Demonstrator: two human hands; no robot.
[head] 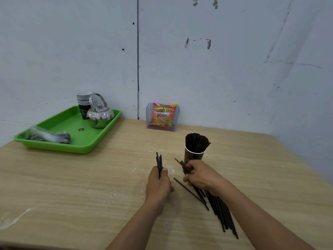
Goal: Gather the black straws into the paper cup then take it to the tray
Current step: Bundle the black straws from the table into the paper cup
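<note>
Both hands (158,183) (200,177) grip black straws (159,162) beside the paper cup (193,156).

Pale wall panels behind a light wooden table.

The wall (216,69) is scuffed and marked, with a dark vertical seam (138,60) between panels. The table (72,186) has pale wood grain with whitish smears, perhaps dust. Light is even.
</note>
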